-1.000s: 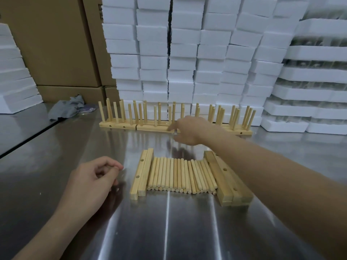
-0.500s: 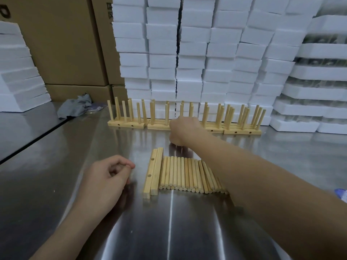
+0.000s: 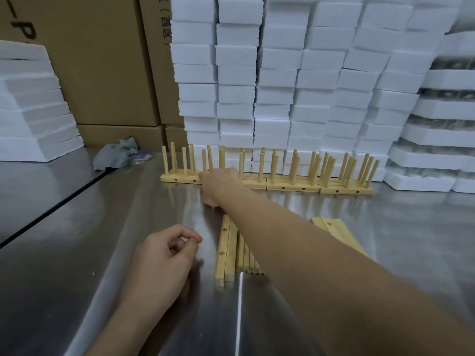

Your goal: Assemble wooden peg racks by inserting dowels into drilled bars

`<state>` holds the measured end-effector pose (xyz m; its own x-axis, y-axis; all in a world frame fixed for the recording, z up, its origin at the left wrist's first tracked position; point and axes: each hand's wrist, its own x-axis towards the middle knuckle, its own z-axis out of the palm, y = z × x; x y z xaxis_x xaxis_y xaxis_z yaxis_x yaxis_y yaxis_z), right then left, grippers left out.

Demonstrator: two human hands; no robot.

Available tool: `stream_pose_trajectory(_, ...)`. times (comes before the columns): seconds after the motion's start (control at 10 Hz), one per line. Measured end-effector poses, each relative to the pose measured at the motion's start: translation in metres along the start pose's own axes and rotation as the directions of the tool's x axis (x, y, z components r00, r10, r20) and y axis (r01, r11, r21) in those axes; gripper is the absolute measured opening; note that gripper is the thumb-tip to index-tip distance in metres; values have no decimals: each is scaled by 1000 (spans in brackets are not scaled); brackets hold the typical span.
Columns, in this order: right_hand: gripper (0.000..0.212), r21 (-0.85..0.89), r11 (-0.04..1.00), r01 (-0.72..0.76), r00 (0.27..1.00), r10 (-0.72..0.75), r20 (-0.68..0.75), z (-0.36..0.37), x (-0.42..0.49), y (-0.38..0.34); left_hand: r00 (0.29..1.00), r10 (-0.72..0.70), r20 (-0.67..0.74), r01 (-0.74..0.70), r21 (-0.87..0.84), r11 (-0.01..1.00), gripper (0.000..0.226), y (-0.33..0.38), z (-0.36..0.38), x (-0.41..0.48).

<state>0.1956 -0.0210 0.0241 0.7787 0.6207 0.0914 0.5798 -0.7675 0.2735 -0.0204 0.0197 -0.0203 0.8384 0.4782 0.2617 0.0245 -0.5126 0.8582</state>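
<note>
Finished peg racks (image 3: 290,185) stand in a row at centre frame. Your right hand (image 3: 218,183) is at their front; grip not discernible. Your left hand (image 3: 164,255), lower centre, is loosely curled, apparently empty. Loose dowels (image 3: 246,258) and drilled bars (image 3: 226,250) lie unassembled on the desk (image 3: 102,253). Judged partway.

Left of the white foam stack (image 3: 282,73), we read only scraps of black print. The cardboard box (image 3: 151,73) touching the stack carries cropped characters along its edge, too partial to make out. The farther box (image 3: 90,60) shows a dash above a letter "P".
</note>
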Motion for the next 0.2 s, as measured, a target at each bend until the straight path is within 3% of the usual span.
stream_pose_trajectory(0.2,32,1,1000,-23,999,23,-24,3,2,1,1000,-15,-8,15,1,1000,35,-3,-1,0)
